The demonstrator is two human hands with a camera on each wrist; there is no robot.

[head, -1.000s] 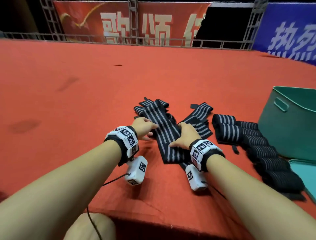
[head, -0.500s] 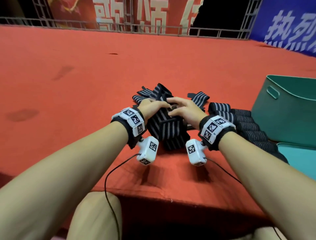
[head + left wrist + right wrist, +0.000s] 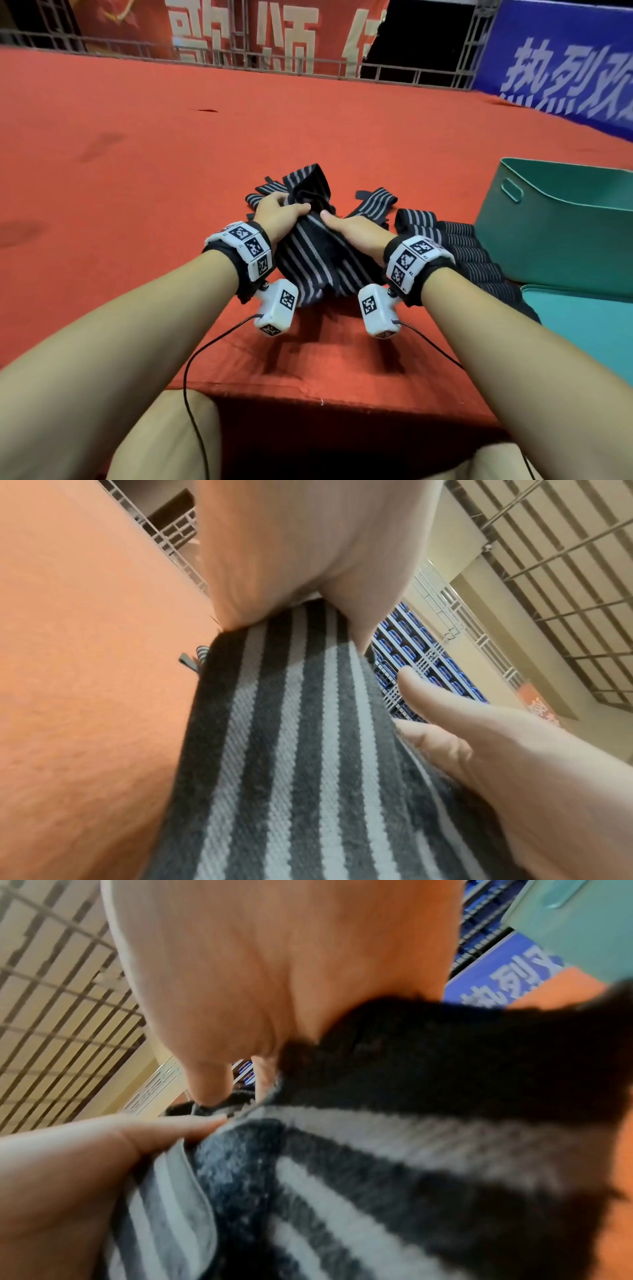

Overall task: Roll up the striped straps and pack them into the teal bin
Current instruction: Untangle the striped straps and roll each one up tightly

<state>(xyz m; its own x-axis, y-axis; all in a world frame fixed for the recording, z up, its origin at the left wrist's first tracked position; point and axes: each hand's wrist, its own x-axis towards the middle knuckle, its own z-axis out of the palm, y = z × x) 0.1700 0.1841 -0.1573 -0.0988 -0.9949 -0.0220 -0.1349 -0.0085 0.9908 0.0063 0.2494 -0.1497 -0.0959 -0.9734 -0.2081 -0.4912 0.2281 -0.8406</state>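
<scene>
A black strap with grey stripes is lifted off the red cloth between both hands, its far end folded up. My left hand grips its left side, thumb over the top. My right hand grips the right side, thumb on the fabric. The left wrist view shows the strap running under my left palm, with the right hand's fingers beside it. In the right wrist view the strap fills the lower frame. Several rolled straps lie in a row by the teal bin.
More loose striped straps lie flat behind the hands. A teal lid rests at the right edge. The red-covered platform's front edge runs just above my knees. Metal railing and banners stand far behind.
Both hands went from pressing the strap flat on the cloth to gathering it; now they hold it lifted and bunched, with the far end folded upward.
</scene>
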